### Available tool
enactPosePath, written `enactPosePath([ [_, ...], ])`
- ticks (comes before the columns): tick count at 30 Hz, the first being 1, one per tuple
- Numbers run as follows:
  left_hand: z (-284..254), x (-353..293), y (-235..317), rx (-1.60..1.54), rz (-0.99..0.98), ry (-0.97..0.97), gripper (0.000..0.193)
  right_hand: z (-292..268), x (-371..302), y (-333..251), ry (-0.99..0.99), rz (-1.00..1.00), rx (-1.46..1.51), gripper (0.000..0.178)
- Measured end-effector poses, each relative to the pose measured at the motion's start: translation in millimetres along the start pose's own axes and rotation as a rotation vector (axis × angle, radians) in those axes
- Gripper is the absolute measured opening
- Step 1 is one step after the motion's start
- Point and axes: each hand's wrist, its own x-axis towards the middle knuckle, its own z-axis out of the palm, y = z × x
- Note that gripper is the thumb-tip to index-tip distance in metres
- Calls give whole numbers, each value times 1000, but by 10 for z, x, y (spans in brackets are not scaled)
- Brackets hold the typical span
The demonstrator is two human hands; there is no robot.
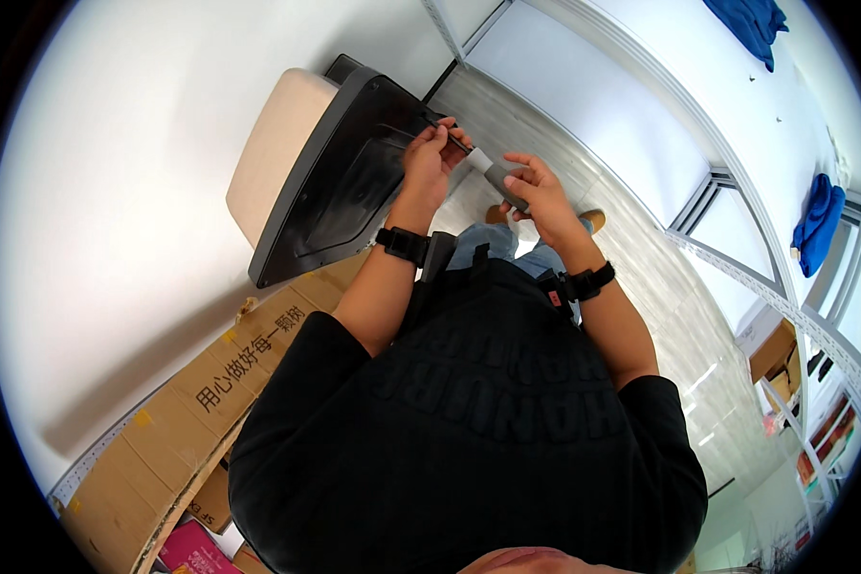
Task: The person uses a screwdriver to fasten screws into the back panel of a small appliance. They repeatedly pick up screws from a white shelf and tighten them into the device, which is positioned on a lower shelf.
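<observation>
My right hand [542, 199] is closed around a grey cylindrical tool [500, 179] with a paler collar and a thin dark shaft, like a screwdriver. My left hand [428, 165] is closed at the dark shaft end, its fingers bent around it. Just left of that hand stands a large tilted piece with a black plastic face [354, 177] and a beige rounded body [282, 148] behind it. Its upper right corner comes close to my left fingers; whether they touch it is hidden.
A long cardboard box [249, 359] lies at the lower left along the white wall [115, 191]. White metal shelving [737, 220] runs down the right, with blue cloth [818, 225] on it. Light wood-look flooring [641, 239] lies beneath. A pink package [196, 550] shows at bottom left.
</observation>
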Motion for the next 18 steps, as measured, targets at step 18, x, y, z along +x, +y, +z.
enactPosePath([
  [18,-20,-145,-18,26,-112,-308,42,-11,1,-65,-71,180,169,40],
])
